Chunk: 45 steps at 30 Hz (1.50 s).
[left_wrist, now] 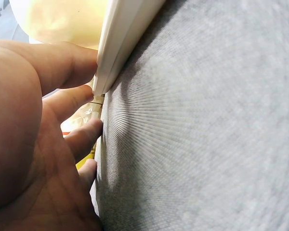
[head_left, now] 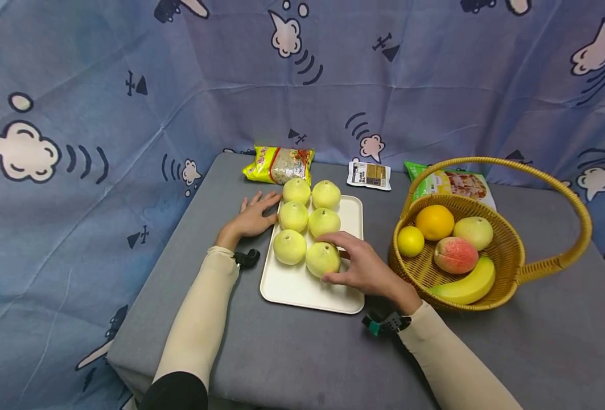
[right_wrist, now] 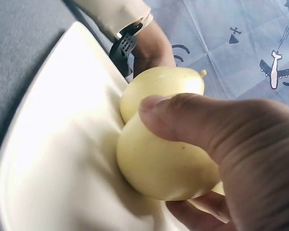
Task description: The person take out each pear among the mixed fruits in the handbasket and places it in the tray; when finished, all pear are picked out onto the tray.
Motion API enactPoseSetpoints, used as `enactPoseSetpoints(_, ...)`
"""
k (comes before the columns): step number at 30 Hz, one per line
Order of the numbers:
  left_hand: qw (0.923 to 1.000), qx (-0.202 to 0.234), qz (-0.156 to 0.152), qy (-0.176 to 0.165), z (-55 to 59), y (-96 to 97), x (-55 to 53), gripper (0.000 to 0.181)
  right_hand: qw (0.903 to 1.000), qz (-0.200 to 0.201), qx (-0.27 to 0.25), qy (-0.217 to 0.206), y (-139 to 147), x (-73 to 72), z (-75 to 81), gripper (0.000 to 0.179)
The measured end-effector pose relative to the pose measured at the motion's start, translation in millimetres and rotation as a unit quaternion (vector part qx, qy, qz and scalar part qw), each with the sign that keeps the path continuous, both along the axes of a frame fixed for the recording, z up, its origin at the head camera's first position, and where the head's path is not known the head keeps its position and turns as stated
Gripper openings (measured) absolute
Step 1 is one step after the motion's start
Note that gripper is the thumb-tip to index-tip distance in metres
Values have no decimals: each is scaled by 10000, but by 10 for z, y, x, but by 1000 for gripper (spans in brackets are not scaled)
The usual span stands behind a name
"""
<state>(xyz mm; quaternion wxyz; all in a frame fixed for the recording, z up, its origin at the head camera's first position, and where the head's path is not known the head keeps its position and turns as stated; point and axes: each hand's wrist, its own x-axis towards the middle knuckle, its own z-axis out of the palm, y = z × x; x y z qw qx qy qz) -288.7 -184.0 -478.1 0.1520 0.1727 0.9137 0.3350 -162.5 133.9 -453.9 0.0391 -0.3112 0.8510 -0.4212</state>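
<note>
Several round, pale yellow-green pears stand in two columns on a cream tray (head_left: 307,293). My right hand (head_left: 366,266) holds the nearest pear of the right column (head_left: 322,260) between thumb and fingers. In the right wrist view the thumb lies on top of that pear (right_wrist: 164,163), beside another pear (right_wrist: 154,86); it is low over the tray or on it, I cannot tell which. Spread on the table at the tray's left side is my left hand (head_left: 253,217). Its fingers (left_wrist: 77,62) are nearly straight, with the thumb at the tray's rim (left_wrist: 120,43).
Right of the tray stands a wicker basket (head_left: 512,239) with a tall handle, holding an orange (head_left: 435,222), lemon (head_left: 411,241), peach (head_left: 456,255), pear (head_left: 473,233) and banana (head_left: 468,283). Behind lie a yellow bag (head_left: 279,164), a small packet (head_left: 369,175) and a green bag (head_left: 466,185).
</note>
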Motion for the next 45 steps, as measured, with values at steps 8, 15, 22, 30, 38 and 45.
enactPoseSetpoints(8,10000,-27,30,-78,-14,-5,14,69,9986,-206,139,465,-32,-20,-57,79)
enactPoseSetpoints(15,10000,-17,45,-76,-24,-9,32,69,9978,-168,174,612,8,-5,-13,83)
enactPoseSetpoints(22,9999,17,66,-84,-31,-10,30,69,9993,-145,100,338,278,46,296,78)
enactPoseSetpoints(30,10000,36,55,-41,-22,2,13,68,9916,-947,619,632,943,139,846,57)
enactPoseSetpoints(38,10000,27,24,-10,-18,12,-13,68,9553,-2611,1386,-119,1714,217,1137,66)
enactPoseSetpoints(45,10000,25,2,34,-30,-5,-26,68,9127,-3333,2289,-591,2006,191,1143,90)
